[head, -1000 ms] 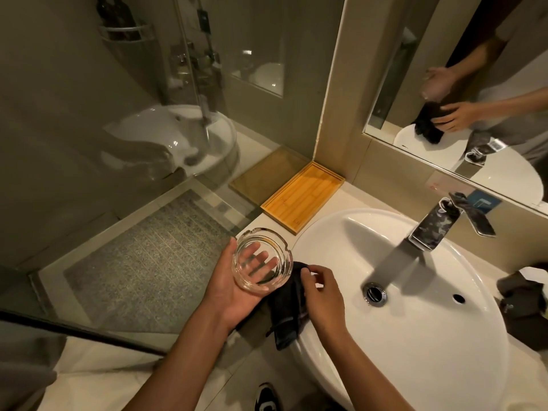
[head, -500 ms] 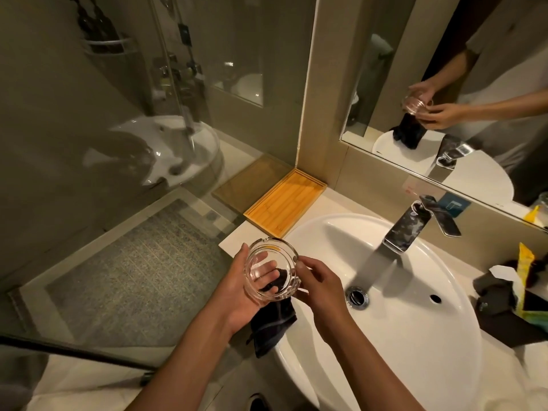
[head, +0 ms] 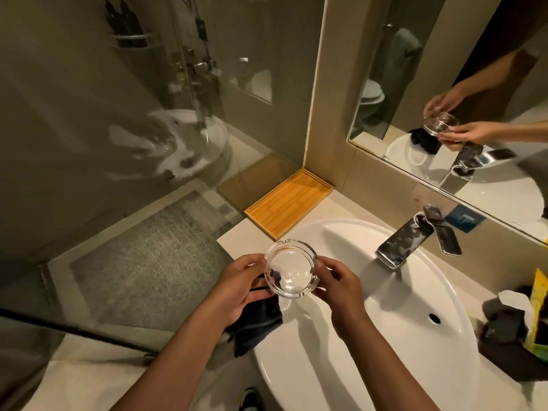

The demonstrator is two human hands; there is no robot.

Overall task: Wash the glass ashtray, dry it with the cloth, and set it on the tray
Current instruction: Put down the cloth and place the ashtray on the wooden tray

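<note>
A round clear glass ashtray (head: 291, 269) is held upright over the left rim of the white sink (head: 385, 330). My left hand (head: 237, 287) grips its left side and also holds a dark cloth (head: 257, 323) that hangs below the palm. On the ashtray's right side, my right hand (head: 338, 284) pinches the rim. The bamboo tray (head: 289, 203) lies bare in the counter's back-left corner, a short way beyond the ashtray.
A chrome faucet (head: 406, 241) stands behind the basin, under a wall mirror (head: 462, 93). Dark items and a yellow packet (head: 538, 310) sit on the counter at right. A glass shower partition (head: 118, 143) borders the counter at left.
My right hand has moved from the cloth onto the ashtray's right rim. The ashtray has turned level and shifted right over the sink edge, with the cloth dropping below my left hand.
</note>
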